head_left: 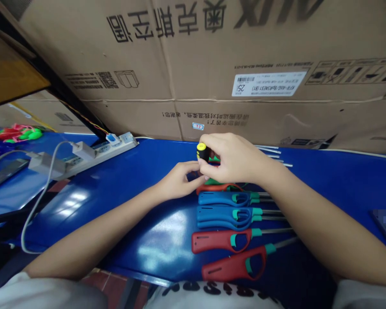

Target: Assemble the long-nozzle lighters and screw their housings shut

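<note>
My right hand [227, 156] is closed round a short black and yellow screwdriver handle [202, 151], held upright over the upper end of a row of lighters. My left hand [180, 179] meets it from the left, thumb and fingers pinched just below the handle; what they hold is hidden. Below the hands lie an orange lighter [217, 187], several blue lighters [215, 198] and two red lighters [212, 241], their metal tubes pointing right. Part of a green lighter shows beneath my right hand.
Cardboard [193, 56] stands along the back of the blue table [122, 171]. At the left, a white power strip [98, 154] holds plugs with cables. Colourful items [16, 133] lie at the far left, near a dark flat object [6, 174].
</note>
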{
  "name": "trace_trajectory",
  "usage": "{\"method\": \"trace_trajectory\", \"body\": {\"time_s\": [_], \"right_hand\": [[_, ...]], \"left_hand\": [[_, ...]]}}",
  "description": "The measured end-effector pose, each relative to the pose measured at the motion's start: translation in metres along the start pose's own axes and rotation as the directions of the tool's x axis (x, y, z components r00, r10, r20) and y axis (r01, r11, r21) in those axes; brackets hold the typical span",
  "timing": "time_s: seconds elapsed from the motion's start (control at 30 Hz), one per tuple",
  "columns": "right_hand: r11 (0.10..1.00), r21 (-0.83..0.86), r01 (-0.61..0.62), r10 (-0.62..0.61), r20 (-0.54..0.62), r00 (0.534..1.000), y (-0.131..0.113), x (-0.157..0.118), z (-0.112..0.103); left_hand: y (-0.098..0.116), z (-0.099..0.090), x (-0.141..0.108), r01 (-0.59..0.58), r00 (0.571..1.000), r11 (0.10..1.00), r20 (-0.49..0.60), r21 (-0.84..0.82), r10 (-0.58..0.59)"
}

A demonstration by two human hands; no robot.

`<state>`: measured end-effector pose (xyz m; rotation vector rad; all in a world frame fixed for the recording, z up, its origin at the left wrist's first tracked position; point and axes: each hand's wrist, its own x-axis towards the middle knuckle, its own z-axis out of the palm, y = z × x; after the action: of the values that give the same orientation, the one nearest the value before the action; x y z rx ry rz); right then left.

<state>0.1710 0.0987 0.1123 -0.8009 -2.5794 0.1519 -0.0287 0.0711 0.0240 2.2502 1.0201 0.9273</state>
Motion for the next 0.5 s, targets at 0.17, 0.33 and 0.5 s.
{"method": "trace_trajectory", "body": {"time_s": [0.17, 0.33, 0.5], "right_hand": [[0.990, -0.141, -0.021, 0.020, -0.004, 1.000, -0.002, 0.000, -0.001], [0.977, -0.213, 0.027, -0.015, 0.056, 0.998, -0.008, 0.000, -0.006], [0.970, -0.243, 0.011, 0.008, 0.076, 0.997, -0.010, 0.000, -0.011]], "left_hand": [[0.000, 0.003, 0.001, -0.037, 0.998, 0.998, -0.042, 0.057, 0.039], [0.004, 0.001, 0.004, -0.007, 0.998, 0.988, -0.063, 0.153, 0.016], [0.004, 0.001, 0.006, 0.023, 0.998, 0.999, -0.054, -0.045, -0.026]]}}
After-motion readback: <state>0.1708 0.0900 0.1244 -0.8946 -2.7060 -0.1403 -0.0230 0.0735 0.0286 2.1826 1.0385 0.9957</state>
